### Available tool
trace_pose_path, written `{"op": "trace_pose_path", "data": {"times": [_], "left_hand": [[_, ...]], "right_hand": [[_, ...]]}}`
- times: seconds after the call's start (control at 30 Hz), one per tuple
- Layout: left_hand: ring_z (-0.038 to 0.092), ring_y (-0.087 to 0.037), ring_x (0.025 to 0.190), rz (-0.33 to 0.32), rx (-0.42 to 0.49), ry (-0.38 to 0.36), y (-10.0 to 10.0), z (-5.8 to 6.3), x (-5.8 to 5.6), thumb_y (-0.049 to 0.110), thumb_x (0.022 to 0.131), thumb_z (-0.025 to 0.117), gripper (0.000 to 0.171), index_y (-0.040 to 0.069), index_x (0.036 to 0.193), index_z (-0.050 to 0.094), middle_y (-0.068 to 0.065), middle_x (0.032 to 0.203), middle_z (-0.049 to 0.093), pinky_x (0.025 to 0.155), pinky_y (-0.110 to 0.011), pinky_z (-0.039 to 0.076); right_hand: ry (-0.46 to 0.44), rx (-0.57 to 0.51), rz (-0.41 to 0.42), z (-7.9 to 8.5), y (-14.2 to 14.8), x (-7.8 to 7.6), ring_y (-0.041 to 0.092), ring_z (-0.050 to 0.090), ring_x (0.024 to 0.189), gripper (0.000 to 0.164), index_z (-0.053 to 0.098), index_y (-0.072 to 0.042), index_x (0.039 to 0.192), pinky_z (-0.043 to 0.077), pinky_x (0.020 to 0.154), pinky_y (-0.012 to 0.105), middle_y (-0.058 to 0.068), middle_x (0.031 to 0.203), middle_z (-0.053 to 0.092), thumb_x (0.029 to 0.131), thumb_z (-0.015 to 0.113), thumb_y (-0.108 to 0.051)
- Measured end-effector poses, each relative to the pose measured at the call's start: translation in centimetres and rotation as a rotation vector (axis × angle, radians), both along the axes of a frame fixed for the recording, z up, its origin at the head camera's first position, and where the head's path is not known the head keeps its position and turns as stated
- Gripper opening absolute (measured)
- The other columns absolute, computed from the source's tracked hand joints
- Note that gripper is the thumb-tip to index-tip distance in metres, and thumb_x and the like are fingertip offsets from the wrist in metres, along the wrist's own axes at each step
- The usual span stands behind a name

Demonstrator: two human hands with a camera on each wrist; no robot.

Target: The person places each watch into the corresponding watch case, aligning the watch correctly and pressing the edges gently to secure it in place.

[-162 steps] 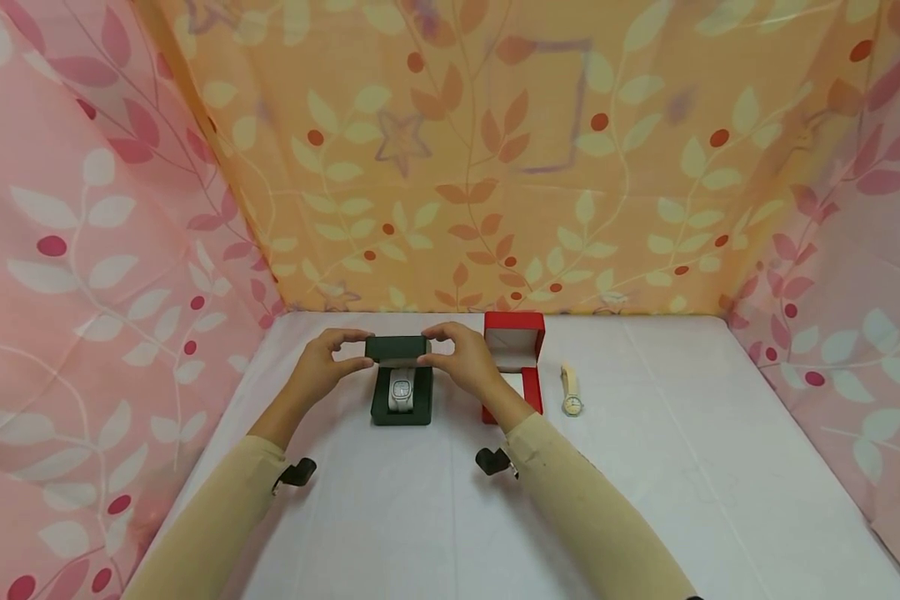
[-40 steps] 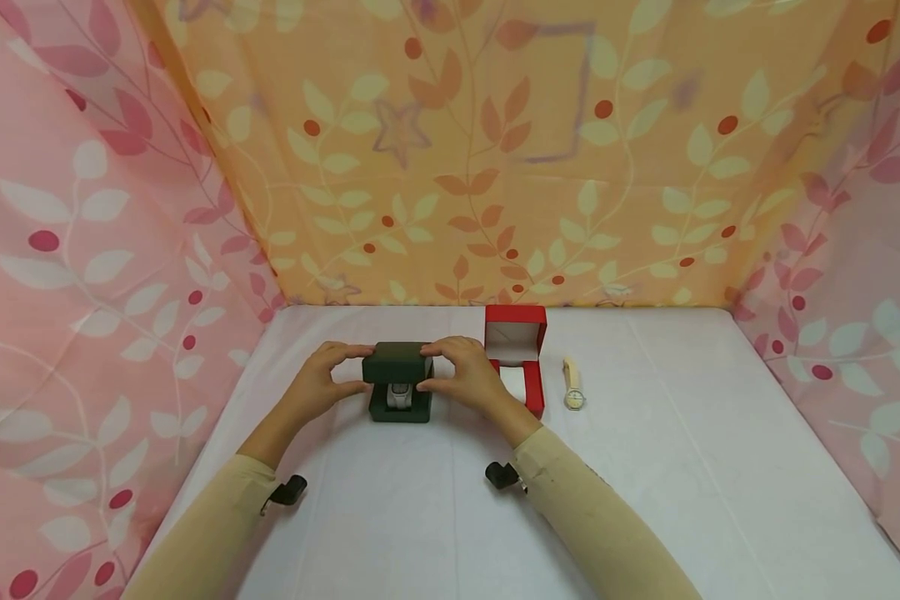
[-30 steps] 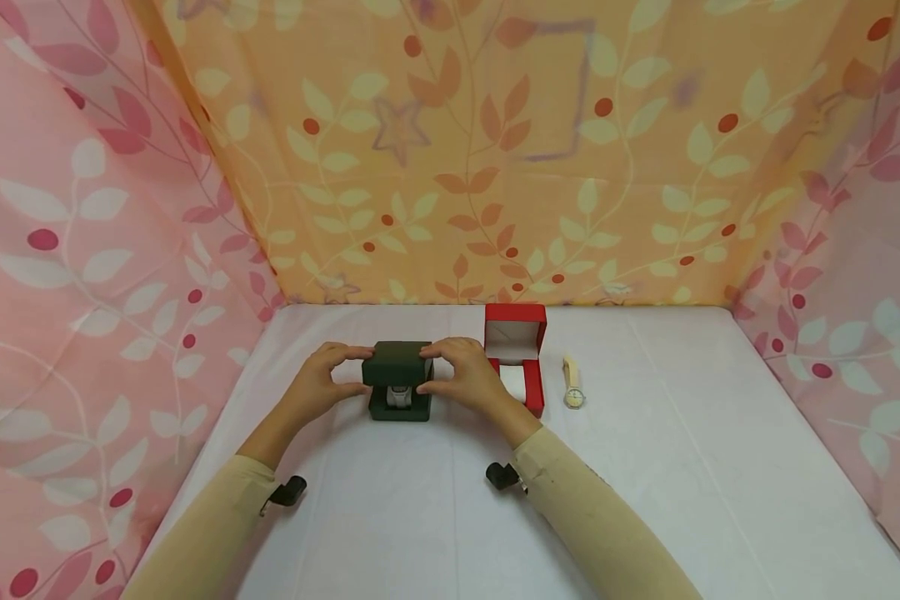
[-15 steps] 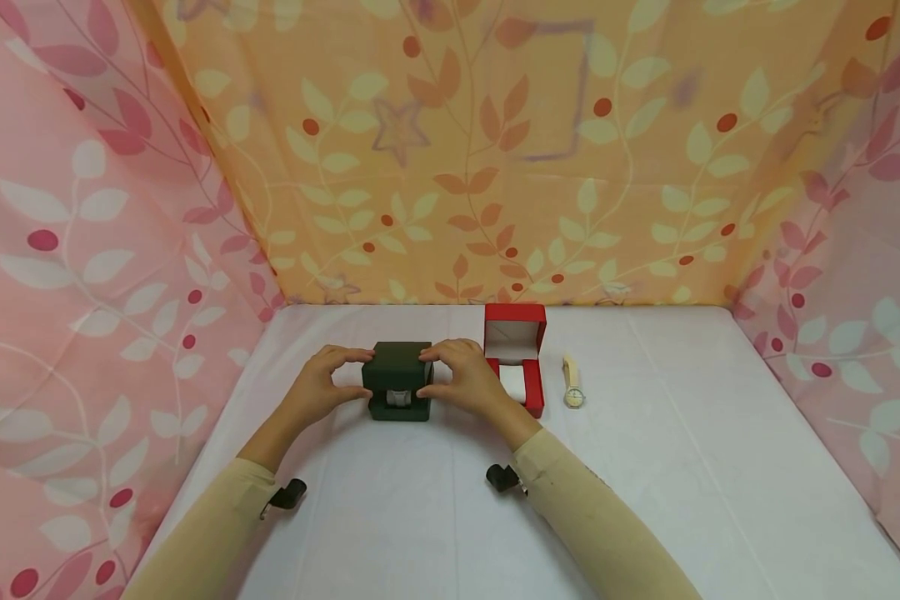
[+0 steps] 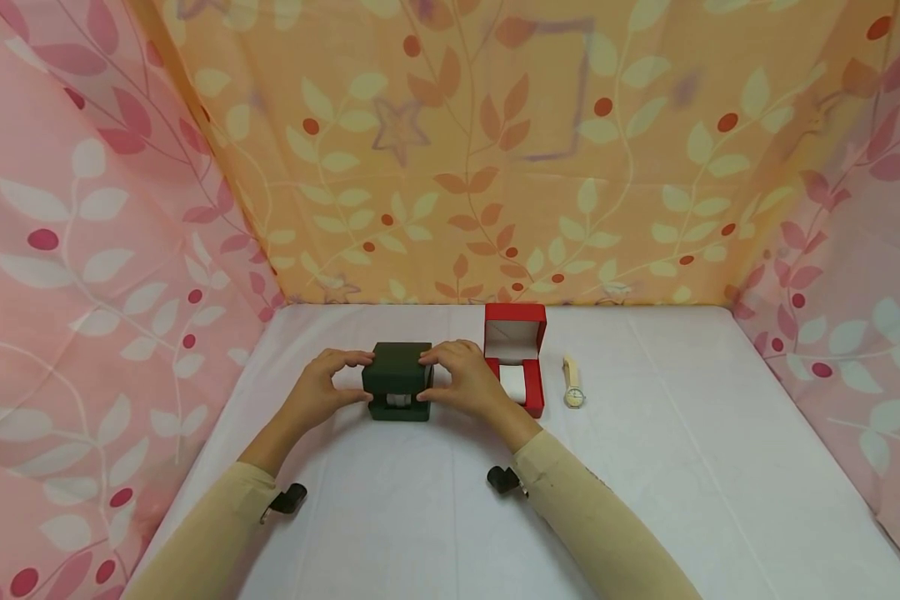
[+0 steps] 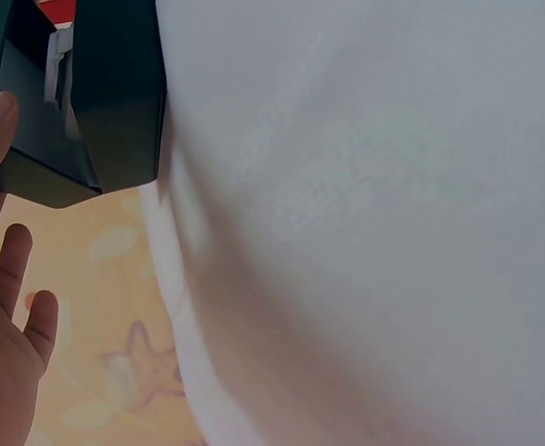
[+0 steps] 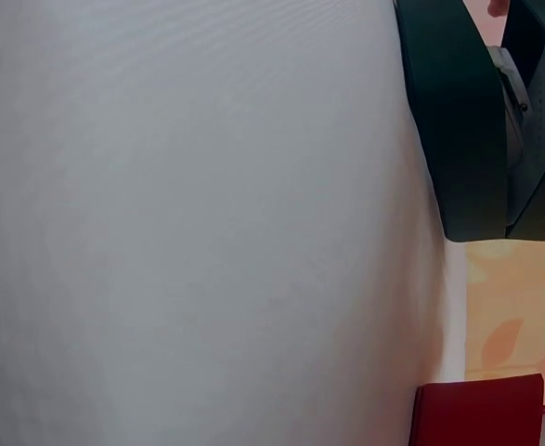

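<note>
A dark green watch box (image 5: 397,367) stands on the white table, its lid tilted most of the way down over the base. My left hand (image 5: 317,390) pinches the lid's left side between thumb and fingers. On the opposite side, my right hand (image 5: 462,377) grips the lid the same way. Through the narrowing front gap a silver wristwatch (image 5: 398,400) shows inside, mostly hidden by the lid. From the side, the right wrist view catches the wristwatch (image 7: 511,79) between the box's two halves.
Just right of the green box stands a red watch box (image 5: 532,387), lid up, with a white cushion (image 5: 512,383) inside. Farther right a wristwatch with a cream strap (image 5: 573,385) lies on the table (image 5: 660,467). Patterned cloth (image 5: 450,167) surrounds the back and sides.
Both hands have swung the green box's lid forward and down, from nearly upright to low over the base. The silver wristwatch has gone from full view to mostly covered.
</note>
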State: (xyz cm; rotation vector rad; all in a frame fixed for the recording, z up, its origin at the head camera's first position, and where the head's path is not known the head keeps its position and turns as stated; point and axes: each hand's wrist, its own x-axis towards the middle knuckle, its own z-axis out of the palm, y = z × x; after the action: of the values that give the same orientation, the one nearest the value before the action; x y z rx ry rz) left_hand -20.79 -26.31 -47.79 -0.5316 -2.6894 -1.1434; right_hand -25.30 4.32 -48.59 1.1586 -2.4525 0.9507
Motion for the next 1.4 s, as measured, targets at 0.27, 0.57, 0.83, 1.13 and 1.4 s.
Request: {"op": "trace_pose_path", "data": {"times": [0.27,0.57,0.83,1.13,1.4], "left_hand": [[0.056,-0.022,0.109,-0.017,0.022,0.035,0.1,-0.5,0.1,0.023,0.074,0.093,0.059,0.028,0.127,0.068,0.005,0.124,0.067,0.099,-0.058,0.046],[0.056,-0.024,0.111,-0.023,0.056,0.029,0.2,-1.1,0.3,0.019,0.075,0.093,0.058,0.030,0.126,0.067,0.008,0.128,0.066,0.100,-0.060,0.045],[0.058,-0.029,0.111,-0.028,0.065,0.051,0.3,-1.2,0.5,0.017,0.074,0.093,0.057,0.025,0.125,0.069,0.006,0.129,0.068,0.097,-0.061,0.045],[0.057,-0.029,0.111,-0.028,0.049,0.065,0.2,-1.4,0.6,0.017,0.075,0.093,0.057,0.027,0.125,0.069,0.007,0.129,0.068,0.096,-0.061,0.045],[0.051,-0.019,0.118,-0.053,-0.002,0.135,0.2,-1.8,0.3,0.016,0.072,0.095,0.057,0.023,0.122,0.069,0.004,0.132,0.067,0.097,-0.047,0.043]], "right_hand": [[0.034,0.027,0.007,-0.3,0.0,0.1,0.012,0.060,0.120,0.055,0.071,-0.019,0.121,0.031,0.118,0.047,-0.005,0.125,0.068,0.076,0.091,-0.041],[0.075,0.043,0.016,-0.6,-0.1,0.2,0.014,0.059,0.121,0.055,0.070,-0.018,0.119,0.032,0.117,0.051,-0.003,0.126,0.067,0.075,0.092,-0.042],[0.079,0.062,0.017,-0.3,-0.3,0.3,0.014,0.058,0.121,0.053,0.068,-0.018,0.116,0.032,0.116,0.049,-0.003,0.124,0.067,0.074,0.092,-0.041],[0.012,0.104,-0.046,-0.6,-0.5,0.5,0.017,0.050,0.134,0.059,0.066,-0.022,0.122,0.034,0.113,0.046,-0.002,0.137,0.060,0.074,0.092,-0.045],[-0.017,0.143,-0.070,-0.5,-0.4,0.6,0.016,0.049,0.135,0.069,0.064,-0.022,0.132,0.031,0.115,0.048,-0.003,0.138,0.061,0.074,0.091,-0.048]]}}
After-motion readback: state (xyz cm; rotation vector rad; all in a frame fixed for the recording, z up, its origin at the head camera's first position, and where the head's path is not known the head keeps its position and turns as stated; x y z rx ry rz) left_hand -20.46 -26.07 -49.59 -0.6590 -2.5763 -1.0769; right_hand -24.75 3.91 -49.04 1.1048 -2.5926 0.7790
